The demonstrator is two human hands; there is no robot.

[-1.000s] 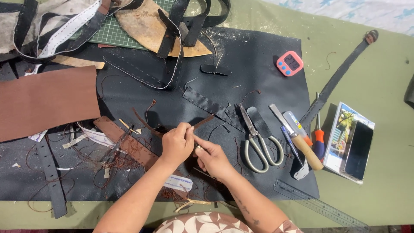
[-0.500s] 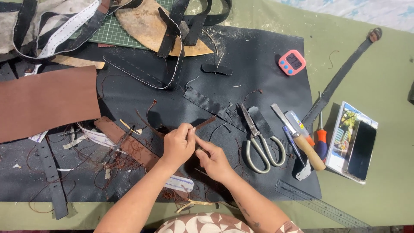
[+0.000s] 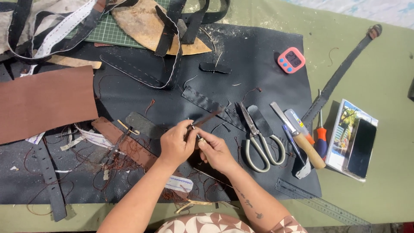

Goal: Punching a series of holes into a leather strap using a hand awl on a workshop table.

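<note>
My left hand (image 3: pixel 174 146) and my right hand (image 3: pixel 216 152) meet over the black leather sheet (image 3: pixel 258 56), near its front middle. Both pinch a thin brown leather strip (image 3: pixel 207 118) that sticks out up and to the right from my left fingers. A small pale object shows at my right fingertips; I cannot tell what it is. A dark oval leather scrap (image 3: pixel 142 124) lies just left of my left hand. Tangled brown thread (image 3: pixel 116 162) lies further left.
Scissors (image 3: pixel 258 140), a wooden-handled knife (image 3: pixel 299 141) and an orange screwdriver (image 3: pixel 318 134) lie right of my hands. A pink timer (image 3: pixel 290 60), black strap (image 3: pixel 340 73), phone on a booklet (image 3: pixel 358 149), steel ruler (image 3: pixel 319 205) and brown leather sheet (image 3: pixel 43 103) surround them.
Both hands moved slightly up and closer together. The brown strip's long tail that curved left on the sheet is gone from there, and a dark oval scrap now shows in its place.
</note>
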